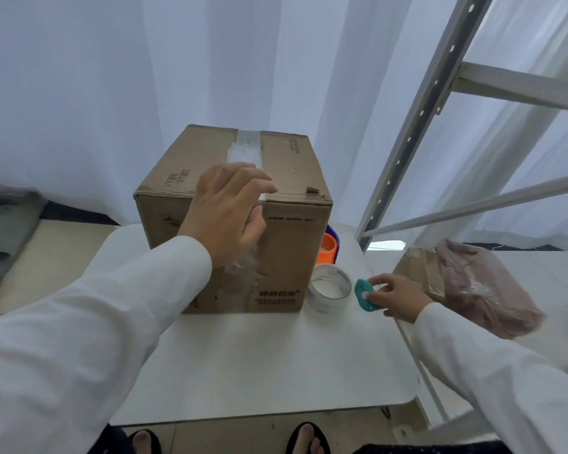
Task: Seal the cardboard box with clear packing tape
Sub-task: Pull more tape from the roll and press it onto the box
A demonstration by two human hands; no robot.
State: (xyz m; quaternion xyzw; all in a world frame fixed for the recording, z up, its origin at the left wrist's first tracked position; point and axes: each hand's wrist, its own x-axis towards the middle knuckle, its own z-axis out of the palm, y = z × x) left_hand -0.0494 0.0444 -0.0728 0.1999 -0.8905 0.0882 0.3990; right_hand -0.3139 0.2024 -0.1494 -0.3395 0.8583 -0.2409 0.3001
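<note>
Box (233, 204) is set upright on a white table (259, 365), toward its far edge, flaps shut. A strip of tape (246, 152) is seen along the top seam, running from the far edge toward the near one and wrinkled in places. It appears to be carried over the near top edge and down the front face, where a crinkled clear patch is visible below the left hand (227, 211); how well that end is stuck cannot be told, since the hand covers the corner.

The left hand is held open, fingers spread and slightly curled, over the near top edge at the seam. Nothing is gripped by it; whether the palm is pressed to the card or held just clear cannot be told.

The roll (329, 287) is laid flat on the table just beside the box's right front corner, parted from the strip. A small teal tool (365, 295), likely a cutter, is pinched between the fingers of the right hand (394, 298) near the roll, low to the table.

Judgement: centre seam is taped and cut free, so the main step looks done. Left, if wanted: smoothing the front end down, and perhaps strips across the side edges, which show none.

An orange item (328, 250) is partly hidden behind the box.
</note>
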